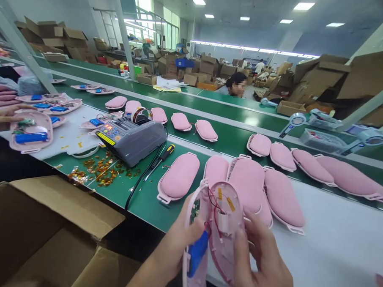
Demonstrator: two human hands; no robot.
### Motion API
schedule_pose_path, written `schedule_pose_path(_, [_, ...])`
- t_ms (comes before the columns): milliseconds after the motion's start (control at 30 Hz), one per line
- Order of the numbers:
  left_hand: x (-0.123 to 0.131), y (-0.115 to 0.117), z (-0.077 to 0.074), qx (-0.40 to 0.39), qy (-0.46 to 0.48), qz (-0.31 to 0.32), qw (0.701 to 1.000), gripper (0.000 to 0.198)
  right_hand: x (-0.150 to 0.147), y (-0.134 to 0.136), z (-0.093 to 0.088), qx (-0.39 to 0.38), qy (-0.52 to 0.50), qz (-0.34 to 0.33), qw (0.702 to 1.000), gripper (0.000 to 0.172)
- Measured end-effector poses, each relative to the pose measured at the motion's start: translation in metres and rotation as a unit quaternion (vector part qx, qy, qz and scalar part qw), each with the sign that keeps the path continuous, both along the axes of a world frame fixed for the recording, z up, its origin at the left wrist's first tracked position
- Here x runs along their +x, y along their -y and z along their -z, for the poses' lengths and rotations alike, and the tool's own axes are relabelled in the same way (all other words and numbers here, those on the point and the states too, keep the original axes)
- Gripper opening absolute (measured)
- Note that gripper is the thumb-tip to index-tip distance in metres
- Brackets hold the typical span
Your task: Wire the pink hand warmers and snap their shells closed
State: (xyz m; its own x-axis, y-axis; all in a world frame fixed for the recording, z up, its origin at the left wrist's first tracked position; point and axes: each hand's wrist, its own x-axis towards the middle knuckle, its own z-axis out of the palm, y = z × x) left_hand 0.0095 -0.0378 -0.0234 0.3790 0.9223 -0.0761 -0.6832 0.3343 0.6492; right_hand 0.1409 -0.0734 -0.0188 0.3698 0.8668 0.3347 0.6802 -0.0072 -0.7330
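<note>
My left hand (182, 228) grips one half of an opened pink plastic casing, the shell with a blue battery (196, 252) and a green circuit board (196, 209). The other shell half (224, 201) is in my right hand (262, 250), its thumb on the inner side and the fingers behind. Red and black wires run between the two halves, and a small white connector hangs inside the right one. Two strips of amber tape stick to its inner wall. Just beyond my hands lie several closed pink casings (247, 179).
A grey tape dispenser (134, 135) stands left of centre, beside a screwdriver (168, 152) and scattered amber tape scraps (104, 170). A cardboard box (70, 208) is at lower left. A co-worker's hand (3, 118) holds an open casing at left; another person's fingers show at lower right.
</note>
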Motion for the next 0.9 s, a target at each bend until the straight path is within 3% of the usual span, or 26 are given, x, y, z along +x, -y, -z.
schedule_pose_path(133, [-0.013,-0.016,-0.010,-0.142,-0.101,0.028,0.984,0.064,0.020,-0.024,0.014,0.055,0.147,-0.031,0.987,0.033])
schedule_pose_path(267, [-0.017,-0.025,-0.016,-0.169,-0.134,0.055,0.975,0.065,0.027,-0.029,0.013,0.146,0.288,-0.079,0.943,0.023])
schedule_pose_path(400, [-0.016,-0.028,-0.023,-0.160,-0.152,0.070,0.973,0.068,0.024,-0.026,0.007,0.051,0.318,-0.235,0.917,0.037])
schedule_pose_path(500, [-0.018,-0.030,-0.028,-0.150,-0.158,0.080,0.973,0.061,0.027,-0.029,0.009,0.016,0.355,-0.229,0.906,0.041])
schedule_pose_path(633, [-0.025,-0.037,-0.027,-0.099,-0.208,0.095,0.968,0.060,0.028,-0.040,0.011,0.085,0.346,-0.247,0.901,0.021])
schedule_pose_path(733, [-0.026,-0.040,-0.021,-0.070,-0.204,0.106,0.971,0.061,0.019,-0.048,0.003,0.138,0.315,-0.259,0.903,0.018])
schedule_pose_path(800, [-0.023,-0.041,-0.017,-0.074,-0.173,0.095,0.977,0.062,0.009,-0.053,-0.004,0.121,0.256,-0.265,0.922,0.018])
schedule_pose_path(900, [-0.018,-0.039,-0.013,-0.081,-0.142,0.093,0.982,0.070,-0.001,-0.061,-0.015,0.024,0.112,-0.274,0.955,0.014])
